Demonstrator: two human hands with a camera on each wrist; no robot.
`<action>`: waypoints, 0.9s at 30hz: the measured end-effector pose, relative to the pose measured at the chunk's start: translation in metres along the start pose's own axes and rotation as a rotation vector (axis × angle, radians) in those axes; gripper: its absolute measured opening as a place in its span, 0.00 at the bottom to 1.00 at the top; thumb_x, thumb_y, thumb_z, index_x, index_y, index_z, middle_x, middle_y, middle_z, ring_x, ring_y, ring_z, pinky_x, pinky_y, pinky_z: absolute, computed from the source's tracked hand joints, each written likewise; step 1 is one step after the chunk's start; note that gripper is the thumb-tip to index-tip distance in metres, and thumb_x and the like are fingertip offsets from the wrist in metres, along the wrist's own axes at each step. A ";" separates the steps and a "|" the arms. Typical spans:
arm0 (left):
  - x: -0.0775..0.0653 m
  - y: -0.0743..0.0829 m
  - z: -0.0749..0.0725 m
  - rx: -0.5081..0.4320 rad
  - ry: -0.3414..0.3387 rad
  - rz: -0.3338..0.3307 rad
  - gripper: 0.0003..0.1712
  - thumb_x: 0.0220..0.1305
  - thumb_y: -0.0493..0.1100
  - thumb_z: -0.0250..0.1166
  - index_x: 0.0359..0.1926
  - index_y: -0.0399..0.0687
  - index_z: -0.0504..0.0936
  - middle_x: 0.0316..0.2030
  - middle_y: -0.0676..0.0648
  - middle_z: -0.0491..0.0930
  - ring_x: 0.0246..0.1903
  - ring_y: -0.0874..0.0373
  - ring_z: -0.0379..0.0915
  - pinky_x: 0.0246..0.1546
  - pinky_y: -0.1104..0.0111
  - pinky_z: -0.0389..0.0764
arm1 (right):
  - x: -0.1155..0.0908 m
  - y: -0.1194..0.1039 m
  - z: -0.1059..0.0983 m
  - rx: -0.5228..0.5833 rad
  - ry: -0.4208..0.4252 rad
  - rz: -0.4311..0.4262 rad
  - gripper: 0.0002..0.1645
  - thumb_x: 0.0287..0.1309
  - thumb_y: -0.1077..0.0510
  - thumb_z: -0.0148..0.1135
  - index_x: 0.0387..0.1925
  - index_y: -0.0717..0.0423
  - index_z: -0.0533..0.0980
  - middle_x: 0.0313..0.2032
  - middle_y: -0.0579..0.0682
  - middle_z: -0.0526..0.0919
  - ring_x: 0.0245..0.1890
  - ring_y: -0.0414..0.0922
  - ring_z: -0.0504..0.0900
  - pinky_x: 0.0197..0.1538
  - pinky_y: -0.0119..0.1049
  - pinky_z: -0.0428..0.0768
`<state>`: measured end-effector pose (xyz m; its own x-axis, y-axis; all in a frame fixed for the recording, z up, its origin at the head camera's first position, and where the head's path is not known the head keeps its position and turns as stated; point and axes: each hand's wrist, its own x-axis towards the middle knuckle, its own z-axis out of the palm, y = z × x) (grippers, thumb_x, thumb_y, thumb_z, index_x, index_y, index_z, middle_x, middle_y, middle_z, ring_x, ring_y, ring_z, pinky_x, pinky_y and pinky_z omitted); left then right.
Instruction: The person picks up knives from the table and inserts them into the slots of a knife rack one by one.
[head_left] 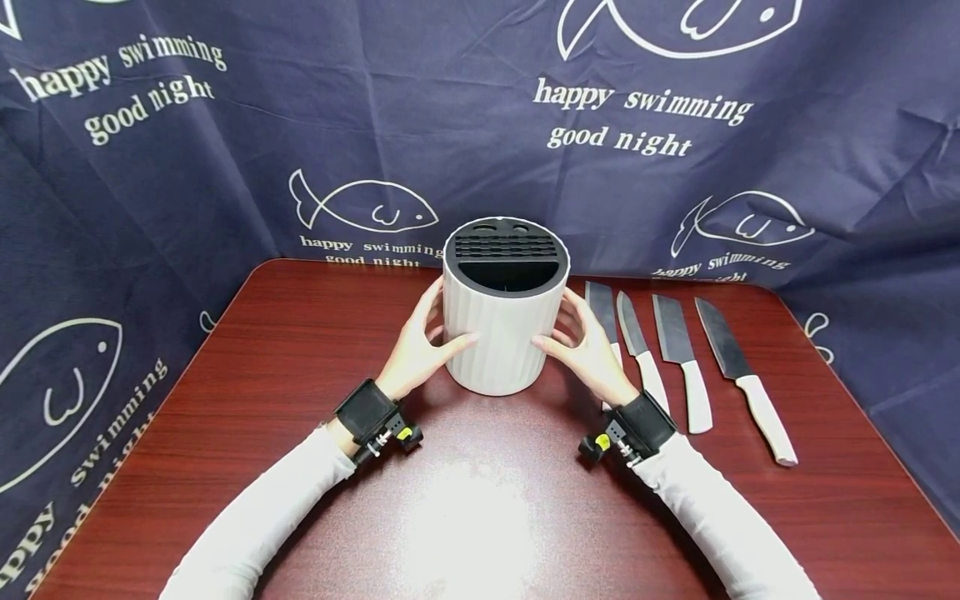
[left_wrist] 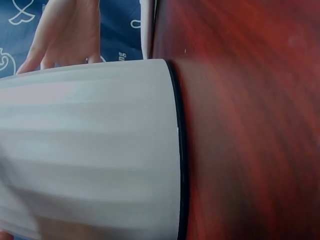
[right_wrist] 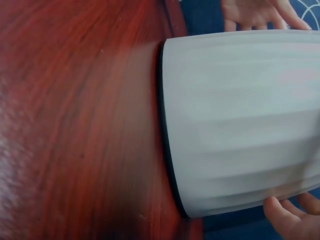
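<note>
A white, ribbed, round knife block with a black slotted top stands upright between the two hands. My left hand grips its left side, thumb toward the front and fingers around the side. The right hand holds the opposite side in the same way. Both wrist views show the ribbed wall of the knife block and its dark base rim close to the tabletop; whether the base touches the wood I cannot tell. In the right wrist view, fingertips of the right hand touch the wall at the lower right.
Several knives with white handles lie to the right, including a broad-bladed knife and an outermost knife. One lies partly behind the right hand. The reddish-brown table meets a blue fish-print curtain at the back.
</note>
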<state>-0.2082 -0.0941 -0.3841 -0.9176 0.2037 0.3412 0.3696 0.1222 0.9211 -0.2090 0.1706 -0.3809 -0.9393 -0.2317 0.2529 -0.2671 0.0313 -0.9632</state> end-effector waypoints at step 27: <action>-0.027 0.007 0.012 -0.006 0.049 -0.002 0.55 0.54 0.37 0.73 0.76 0.59 0.50 0.72 0.52 0.56 0.68 0.53 0.59 0.63 0.47 0.67 | -0.007 0.003 -0.014 -0.013 -0.119 -0.035 0.49 0.56 0.70 0.65 0.74 0.53 0.52 0.68 0.56 0.64 0.65 0.44 0.68 0.65 0.34 0.70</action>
<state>-0.1786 -0.0874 -0.3889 -0.9243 0.1560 0.3482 0.3673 0.1168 0.9227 -0.2065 0.1857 -0.3845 -0.8976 -0.3464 0.2726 -0.3022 0.0334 -0.9527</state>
